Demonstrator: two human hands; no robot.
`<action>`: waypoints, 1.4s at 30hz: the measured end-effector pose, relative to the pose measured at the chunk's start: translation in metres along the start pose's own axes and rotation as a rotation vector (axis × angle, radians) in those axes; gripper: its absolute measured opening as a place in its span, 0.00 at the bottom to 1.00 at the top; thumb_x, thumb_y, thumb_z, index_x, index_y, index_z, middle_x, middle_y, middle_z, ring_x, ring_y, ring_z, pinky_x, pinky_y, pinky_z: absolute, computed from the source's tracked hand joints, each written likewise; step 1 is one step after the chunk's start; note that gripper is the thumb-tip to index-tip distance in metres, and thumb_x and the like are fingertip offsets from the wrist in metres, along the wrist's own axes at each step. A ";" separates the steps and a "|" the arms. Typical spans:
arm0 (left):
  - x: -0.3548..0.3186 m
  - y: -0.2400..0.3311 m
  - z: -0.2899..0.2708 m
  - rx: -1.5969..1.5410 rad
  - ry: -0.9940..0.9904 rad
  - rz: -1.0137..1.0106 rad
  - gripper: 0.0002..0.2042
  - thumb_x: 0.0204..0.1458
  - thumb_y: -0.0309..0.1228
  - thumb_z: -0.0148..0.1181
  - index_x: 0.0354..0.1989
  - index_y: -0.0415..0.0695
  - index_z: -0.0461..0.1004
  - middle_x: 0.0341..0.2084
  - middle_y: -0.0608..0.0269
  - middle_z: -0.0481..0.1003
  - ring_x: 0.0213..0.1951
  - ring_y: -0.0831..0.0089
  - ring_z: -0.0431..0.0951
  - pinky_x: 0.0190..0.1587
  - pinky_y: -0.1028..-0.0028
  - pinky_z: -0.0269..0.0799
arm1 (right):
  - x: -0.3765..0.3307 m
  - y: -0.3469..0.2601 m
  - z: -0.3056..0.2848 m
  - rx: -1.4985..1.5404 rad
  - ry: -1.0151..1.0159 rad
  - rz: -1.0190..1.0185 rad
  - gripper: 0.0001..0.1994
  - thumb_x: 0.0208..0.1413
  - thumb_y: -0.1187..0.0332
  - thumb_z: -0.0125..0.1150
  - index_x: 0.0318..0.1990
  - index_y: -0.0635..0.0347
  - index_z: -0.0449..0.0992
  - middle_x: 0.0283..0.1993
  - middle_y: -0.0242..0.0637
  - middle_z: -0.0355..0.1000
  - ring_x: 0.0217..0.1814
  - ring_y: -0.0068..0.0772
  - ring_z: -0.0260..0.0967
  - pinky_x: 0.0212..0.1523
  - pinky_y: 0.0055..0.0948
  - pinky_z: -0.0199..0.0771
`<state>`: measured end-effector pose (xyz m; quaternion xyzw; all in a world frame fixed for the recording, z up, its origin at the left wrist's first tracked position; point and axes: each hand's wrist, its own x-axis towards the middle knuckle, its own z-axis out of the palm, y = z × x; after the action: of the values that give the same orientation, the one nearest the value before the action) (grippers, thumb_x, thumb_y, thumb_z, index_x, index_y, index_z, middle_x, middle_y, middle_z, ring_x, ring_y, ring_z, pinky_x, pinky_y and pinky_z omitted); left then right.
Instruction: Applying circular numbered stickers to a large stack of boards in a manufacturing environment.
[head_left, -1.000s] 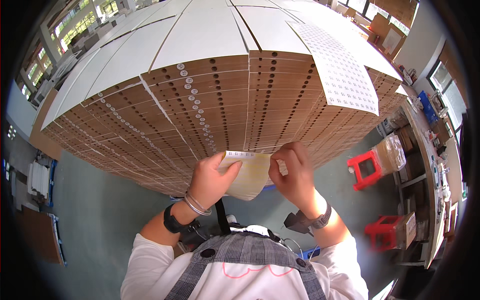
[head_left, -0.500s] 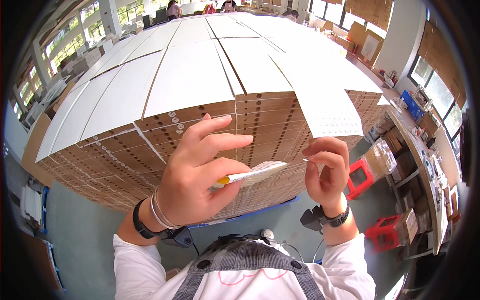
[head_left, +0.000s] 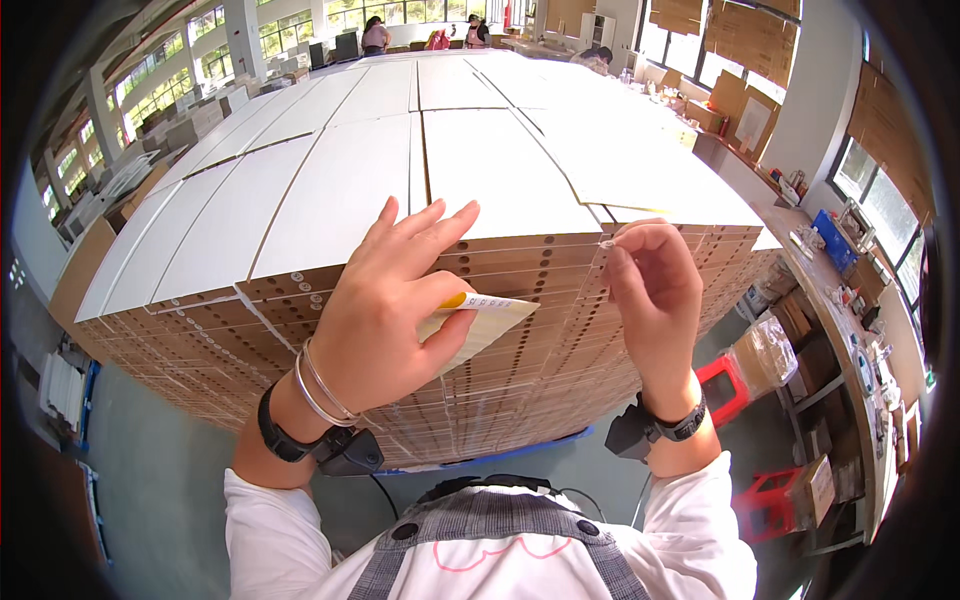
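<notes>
A thin sheet of stickers [head_left: 490, 322], pale with a row of small round printed marks and a yellow part at the grip, is pinched between the thumb and index finger of my left hand [head_left: 385, 315]. Its other fingers are spread upward. To the right, my right hand [head_left: 655, 285] holds a tiny white sticker [head_left: 606, 243] at its closed thumb and fingertips. That sticker is in front of the brown side of a big stack of boards [head_left: 420, 345], close to a column of dark holes; whether it touches the board I cannot tell.
White panels [head_left: 340, 170] form the stack's broad top. Along the right runs a cluttered workbench [head_left: 850, 330] with a blue bin [head_left: 833, 238]. Red stools [head_left: 725, 385] with packages stand beside it. Several people are in the far background.
My right hand has risen toward the stack's upper edge with the small sticker. The sheet in my left hand has tilted. A white printed flap overhanging the right front edge no longer shows.
</notes>
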<state>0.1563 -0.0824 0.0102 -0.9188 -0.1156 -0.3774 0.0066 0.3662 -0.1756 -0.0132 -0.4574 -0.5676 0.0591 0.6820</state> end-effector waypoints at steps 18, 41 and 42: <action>-0.003 -0.011 0.012 0.040 0.071 0.092 0.05 0.34 0.24 0.63 0.21 0.41 0.72 0.51 0.58 0.70 0.53 0.58 0.67 0.55 0.59 0.60 | -0.001 0.007 0.068 -0.604 0.167 -0.233 0.07 0.43 0.75 0.62 0.22 0.59 0.67 0.24 0.34 0.61 0.27 0.34 0.60 0.31 0.32 0.58; -0.001 -0.014 0.015 0.033 0.121 0.147 0.04 0.39 0.24 0.54 0.19 0.37 0.72 0.47 0.55 0.71 0.50 0.58 0.70 0.54 0.60 0.60 | -0.036 0.012 0.062 -0.918 0.126 -0.585 0.09 0.39 0.76 0.62 0.29 0.53 0.71 0.28 0.28 0.65 0.31 0.29 0.62 0.32 0.28 0.56; -0.002 -0.014 0.016 0.035 0.133 0.141 0.04 0.39 0.24 0.54 0.19 0.37 0.71 0.47 0.55 0.71 0.50 0.58 0.70 0.54 0.60 0.60 | -0.036 0.011 0.062 -0.897 0.106 -0.584 0.08 0.39 0.77 0.62 0.29 0.55 0.70 0.28 0.28 0.65 0.31 0.30 0.62 0.32 0.28 0.58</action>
<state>0.1631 -0.0677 -0.0031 -0.8973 -0.0567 -0.4340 0.0570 0.3067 -0.1569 -0.0505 -0.5294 -0.6055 -0.4043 0.4356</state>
